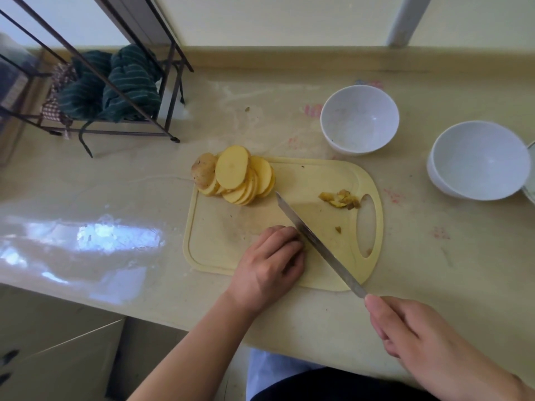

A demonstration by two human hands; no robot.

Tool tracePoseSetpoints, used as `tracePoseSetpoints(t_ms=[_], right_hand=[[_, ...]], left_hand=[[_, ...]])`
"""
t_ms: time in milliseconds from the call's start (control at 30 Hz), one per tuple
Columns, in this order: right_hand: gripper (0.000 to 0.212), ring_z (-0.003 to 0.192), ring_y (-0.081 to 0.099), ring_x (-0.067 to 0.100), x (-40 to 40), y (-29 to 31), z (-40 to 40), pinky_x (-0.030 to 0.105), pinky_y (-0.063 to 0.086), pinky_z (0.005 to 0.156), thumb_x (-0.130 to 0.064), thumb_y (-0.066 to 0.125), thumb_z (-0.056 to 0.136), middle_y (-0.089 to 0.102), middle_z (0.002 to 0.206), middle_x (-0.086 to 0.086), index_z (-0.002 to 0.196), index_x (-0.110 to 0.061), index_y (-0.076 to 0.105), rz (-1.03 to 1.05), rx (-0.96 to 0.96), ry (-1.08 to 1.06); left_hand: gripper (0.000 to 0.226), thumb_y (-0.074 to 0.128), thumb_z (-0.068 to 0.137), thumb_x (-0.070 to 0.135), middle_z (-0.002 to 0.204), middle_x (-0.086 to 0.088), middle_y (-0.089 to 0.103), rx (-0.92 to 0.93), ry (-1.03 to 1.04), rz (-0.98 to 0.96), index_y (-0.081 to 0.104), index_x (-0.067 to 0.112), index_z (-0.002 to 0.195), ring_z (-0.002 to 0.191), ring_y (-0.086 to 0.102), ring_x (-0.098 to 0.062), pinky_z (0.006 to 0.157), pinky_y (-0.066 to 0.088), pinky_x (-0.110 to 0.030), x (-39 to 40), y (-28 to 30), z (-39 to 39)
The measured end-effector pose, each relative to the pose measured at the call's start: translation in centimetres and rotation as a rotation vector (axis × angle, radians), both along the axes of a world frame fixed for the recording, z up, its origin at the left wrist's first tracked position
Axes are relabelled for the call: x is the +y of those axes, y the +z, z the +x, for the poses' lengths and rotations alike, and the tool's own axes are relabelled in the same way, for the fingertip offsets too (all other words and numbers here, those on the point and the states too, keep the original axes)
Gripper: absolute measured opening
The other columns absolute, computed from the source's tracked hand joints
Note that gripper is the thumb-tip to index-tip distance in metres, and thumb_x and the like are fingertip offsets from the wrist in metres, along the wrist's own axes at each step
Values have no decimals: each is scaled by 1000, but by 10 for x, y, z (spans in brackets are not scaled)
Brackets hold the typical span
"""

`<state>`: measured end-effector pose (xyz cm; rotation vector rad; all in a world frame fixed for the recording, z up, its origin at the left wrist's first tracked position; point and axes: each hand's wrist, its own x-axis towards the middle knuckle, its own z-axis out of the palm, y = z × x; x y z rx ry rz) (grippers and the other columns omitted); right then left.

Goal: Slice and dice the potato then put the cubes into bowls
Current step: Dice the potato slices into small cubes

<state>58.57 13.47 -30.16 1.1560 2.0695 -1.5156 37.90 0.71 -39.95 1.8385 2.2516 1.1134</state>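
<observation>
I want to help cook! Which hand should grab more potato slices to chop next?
Left. The left hand rests on the cutting board, on the same side as the potato slices. The right hand is busy gripping the knife.

Fanned potato slices (237, 175) on cutting board (292, 180)

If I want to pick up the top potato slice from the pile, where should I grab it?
Pinch the top potato slice by its raised far rim, coming from above. It lies tilted on the other slices, so that rim sticks up free. Probably the easiest grip.
</observation>
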Motion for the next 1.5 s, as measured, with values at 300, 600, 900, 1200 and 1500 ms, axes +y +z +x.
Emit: tracePoseSetpoints(t_ms=[300,600,900,1200,1500], right_hand=[[84,46,31,9,-5,10,2,26,30,49,-98,26,60,37,47,-3,67,-16,43,-71,25,-3],[98,47,40,12,-7,11,9,33,37,52,-100,15,59,41,52,5,69,-6,42,15,-2,77],[105,47,44,10,-6,14,16,24,38,54,-103,8,50,43,49,0,67,-6,45,15,-43,98],[72,49,32,6,-11,0,-11,29,32,56,-76,24,81,34,53,-3,67,-8,38,31,16,58],[74,44,25,9,2,6,-3,19,24,42,-86,35,67,30,50,-4,66,-12,40,-76,4,-87]], left_hand=[[12,80,87,3,99,-20,69,26,13,29,75,-6,92,93,68,-33,83,57,-40,-7,0,1],[10,79,86,0,103,-19,70,3,18,19,75,-6,94,95,68,-36,82,57,-43,-5,-2,2],[7,79,85,-2,98,-18,71,-14,5,46,75,-6,89,91,69,-34,79,57,-41,-3,0,2],[8,78,86,-3,101,-18,72,-44,-5,36,76,-6,92,95,70,-33,81,58,-41,-3,0,0],[5,77,88,0,95,-18,69,-18,15,32,75,-5,90,90,67,-31,82,57,-38,-4,2,2]])
